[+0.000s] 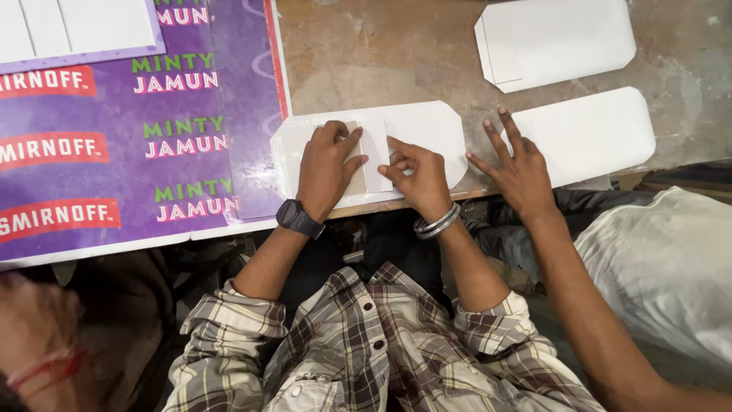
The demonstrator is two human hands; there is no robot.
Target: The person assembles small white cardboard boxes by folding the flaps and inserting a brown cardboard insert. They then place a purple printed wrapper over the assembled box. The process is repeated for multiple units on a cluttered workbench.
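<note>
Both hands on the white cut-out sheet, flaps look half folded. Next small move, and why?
Probably press the right hand flat along the centre flap. The left hand already pins the white sheet over a brown card, and the right fingertips sit at the flap's edge. A co-worker's hand rests alongside.

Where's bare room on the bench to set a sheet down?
Bare bench lies between the purple printed board and the upper white sheet. The front edge is crowded: left hand and right hand on the folded sheet, a co-worker's hand beside it.
</note>
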